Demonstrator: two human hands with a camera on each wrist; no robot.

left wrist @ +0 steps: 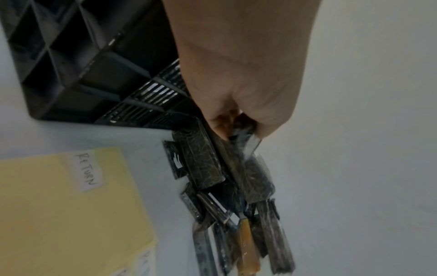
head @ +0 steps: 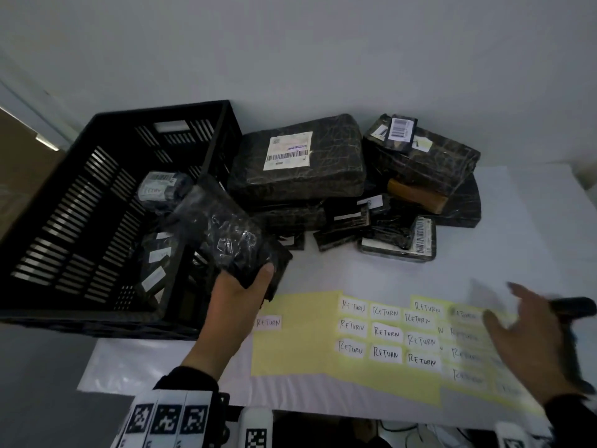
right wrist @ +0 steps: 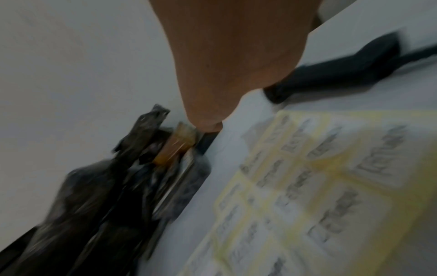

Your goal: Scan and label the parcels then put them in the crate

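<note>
My left hand [head: 258, 279] grips a black film-wrapped parcel [head: 223, 231] by its near end and holds it tilted over the right wall of the black slatted crate [head: 74, 202]. The left wrist view shows the fingers [left wrist: 222, 127] curled round the parcel's edge [left wrist: 246, 149]. Two labelled parcels [head: 158, 263] lie in the crate. My right hand [head: 510, 308], blurred, hovers with spread fingers and nothing in it over the yellow sheet [head: 297, 344] of white RETURN labels. A black scanner [head: 575, 307] lies on the table just beyond it.
A pile of several black wrapped parcels [head: 297, 160], some with barcode labels, stands at the back against the wall, right of the crate. A brown parcel [head: 416, 195] sticks out of the pile. White paper covers the table [head: 323, 266].
</note>
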